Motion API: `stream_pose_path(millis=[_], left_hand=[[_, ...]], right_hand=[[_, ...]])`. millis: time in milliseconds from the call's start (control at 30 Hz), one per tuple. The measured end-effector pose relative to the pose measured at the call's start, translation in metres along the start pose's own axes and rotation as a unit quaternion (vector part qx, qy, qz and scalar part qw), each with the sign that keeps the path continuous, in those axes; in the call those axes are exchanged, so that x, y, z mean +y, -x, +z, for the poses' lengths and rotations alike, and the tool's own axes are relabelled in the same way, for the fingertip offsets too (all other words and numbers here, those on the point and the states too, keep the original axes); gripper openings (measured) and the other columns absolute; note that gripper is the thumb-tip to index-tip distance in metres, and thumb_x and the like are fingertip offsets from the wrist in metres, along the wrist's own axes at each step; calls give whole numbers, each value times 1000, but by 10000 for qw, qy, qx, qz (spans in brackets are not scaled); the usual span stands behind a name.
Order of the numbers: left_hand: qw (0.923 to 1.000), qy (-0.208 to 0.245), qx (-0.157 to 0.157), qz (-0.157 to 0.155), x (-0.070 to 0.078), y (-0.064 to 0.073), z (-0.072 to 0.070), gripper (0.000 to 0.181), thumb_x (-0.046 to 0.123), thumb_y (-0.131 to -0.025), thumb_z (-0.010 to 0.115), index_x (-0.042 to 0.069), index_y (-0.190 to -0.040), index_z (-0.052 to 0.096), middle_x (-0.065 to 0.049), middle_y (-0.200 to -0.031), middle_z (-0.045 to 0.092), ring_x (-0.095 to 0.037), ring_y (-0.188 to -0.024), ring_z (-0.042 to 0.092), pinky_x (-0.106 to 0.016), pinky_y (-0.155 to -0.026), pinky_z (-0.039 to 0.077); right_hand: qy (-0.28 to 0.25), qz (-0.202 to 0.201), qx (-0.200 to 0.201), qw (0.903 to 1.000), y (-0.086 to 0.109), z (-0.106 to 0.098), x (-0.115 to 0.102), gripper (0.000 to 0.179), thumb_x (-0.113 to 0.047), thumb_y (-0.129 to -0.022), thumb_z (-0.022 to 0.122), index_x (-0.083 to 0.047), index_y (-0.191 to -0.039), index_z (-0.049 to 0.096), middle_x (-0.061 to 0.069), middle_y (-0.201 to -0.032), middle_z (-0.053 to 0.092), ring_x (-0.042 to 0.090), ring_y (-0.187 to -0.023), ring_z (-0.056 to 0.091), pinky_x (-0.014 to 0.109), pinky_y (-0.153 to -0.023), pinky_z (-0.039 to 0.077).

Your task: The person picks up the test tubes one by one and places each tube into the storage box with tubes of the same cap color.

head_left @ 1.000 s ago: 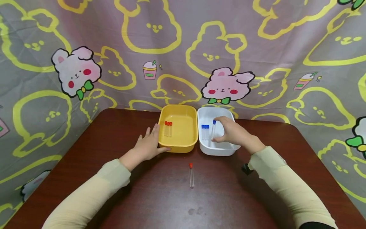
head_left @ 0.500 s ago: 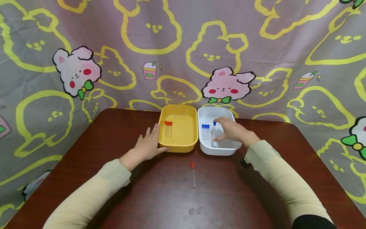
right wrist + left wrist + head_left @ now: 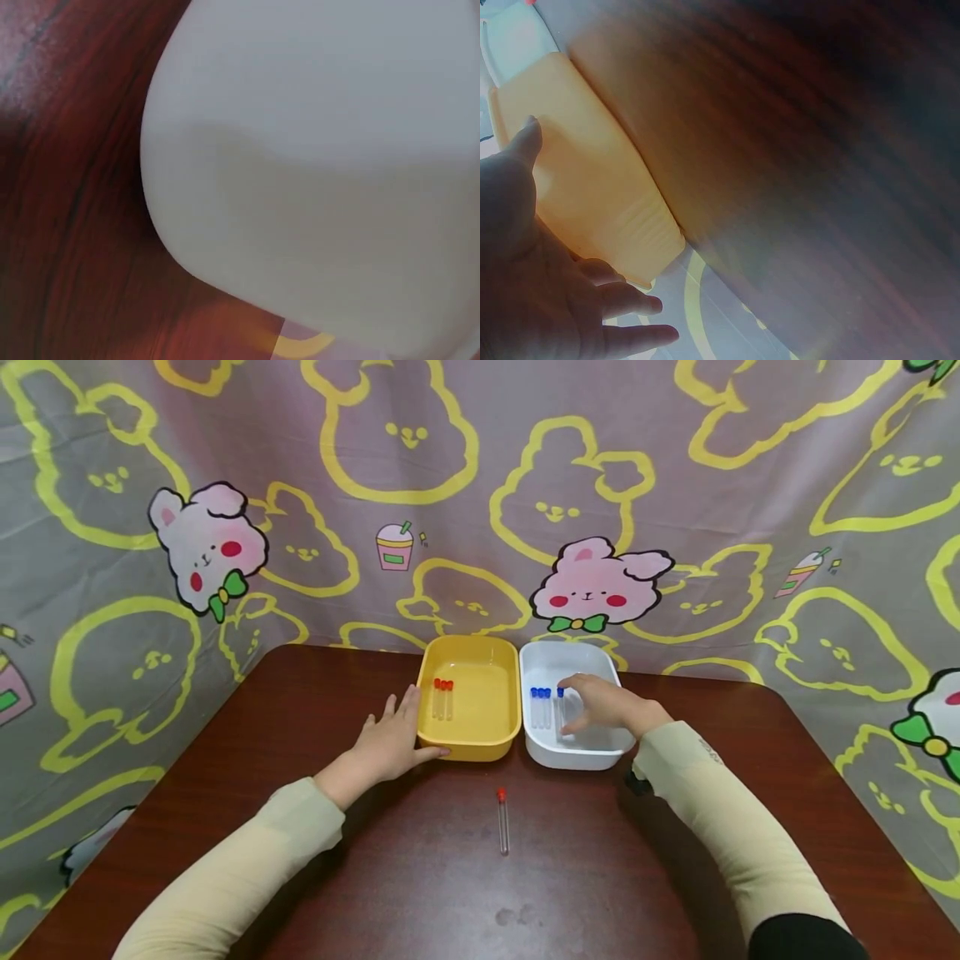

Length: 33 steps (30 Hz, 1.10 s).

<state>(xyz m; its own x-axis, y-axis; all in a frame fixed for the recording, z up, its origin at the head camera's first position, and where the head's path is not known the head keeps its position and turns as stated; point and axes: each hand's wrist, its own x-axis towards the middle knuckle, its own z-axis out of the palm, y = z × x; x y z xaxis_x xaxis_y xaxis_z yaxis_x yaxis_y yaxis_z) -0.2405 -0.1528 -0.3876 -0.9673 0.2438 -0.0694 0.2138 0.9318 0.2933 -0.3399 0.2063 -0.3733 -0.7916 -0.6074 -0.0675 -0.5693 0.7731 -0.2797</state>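
Inside the white bin [image 3: 573,758], my right hand [image 3: 603,703] pinches a blue-capped test tube [image 3: 561,712], forefinger at the cap and thumb near the lower end. Just left of it, three more blue-capped tubes [image 3: 540,710] lie side by side. My left hand [image 3: 382,739] is at the left side of the yellow bin [image 3: 468,750], fingers spread along its wall and thumb by the front corner. Red-capped tubes [image 3: 442,702] lie together on that bin's floor. The left wrist view shows straight fingers beside the yellow wall [image 3: 604,165]. The right wrist view has only the white bin's outer wall [image 3: 315,150]; the hand is hidden.
A single red-capped test tube [image 3: 503,822] lies on the brown table [image 3: 420,877] in front of the bins. Both bins stand side by side near the back edge. A patterned curtain [image 3: 450,485] hangs behind the table.
My right hand has lowered slightly with the blue-capped test tube, which now sits lower and in line with the other blue-capped tubes. My left hand has stayed in place.
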Motion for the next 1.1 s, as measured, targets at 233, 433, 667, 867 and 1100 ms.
stream_pose_path(millis=[233, 433, 667, 867, 1100], left_hand=[[10000, -10, -34, -8, 0, 0, 0, 115, 61, -93, 67, -3, -163, 1, -21, -169, 5, -47, -152, 12, -69, -114, 22], [10000, 5, -12, 2, 0, 1, 1, 115, 60, -93, 68, -3, -163, 2, -21, -169, 6, -47, -152, 13, -69, -114, 22], [10000, 21, -23, 5, 0, 0, 1, 116, 61, -92, 68, -3, -163, 2, -21, -169, 6, -47, -152, 14, -69, -114, 22], [10000, -1, -44, 7, -1, -2, 1, 116, 62, -92, 67, -2, -163, 2, -20, -170, 5, -47, -152, 13, -68, -114, 22], [10000, 36, -9, 5, 0, 0, 1, 116, 61, -92, 69, -2, -163, 2, -20, -170, 6, -47, -152, 13, -69, -114, 22]], right_hand=[[7, 136, -217, 9997, -9, 4, 8, 85, -34, -80, 90, 10, -142, 51, 27, -143, 54, 42, -136, 46, 51, -117, 31], [9, 478, -442, 9979, -15, 7, 9, 87, -35, -81, 89, 9, -145, 49, 28, -145, 51, 42, -138, 45, 52, -117, 30], [-30, 521, -464, 9976, -19, 9, 8, 85, -34, -83, 88, 8, -145, 49, 27, -146, 52, 42, -139, 44, 52, -118, 29], [-8, 511, -484, 9975, -21, 9, 9, 84, -34, -83, 87, 8, -145, 49, 27, -146, 51, 42, -140, 42, 52, -118, 28], [117, 421, -580, 9974, -22, 9, 11, 83, -36, -84, 85, 8, -145, 50, 28, -148, 49, 43, -140, 41, 53, -118, 28]])
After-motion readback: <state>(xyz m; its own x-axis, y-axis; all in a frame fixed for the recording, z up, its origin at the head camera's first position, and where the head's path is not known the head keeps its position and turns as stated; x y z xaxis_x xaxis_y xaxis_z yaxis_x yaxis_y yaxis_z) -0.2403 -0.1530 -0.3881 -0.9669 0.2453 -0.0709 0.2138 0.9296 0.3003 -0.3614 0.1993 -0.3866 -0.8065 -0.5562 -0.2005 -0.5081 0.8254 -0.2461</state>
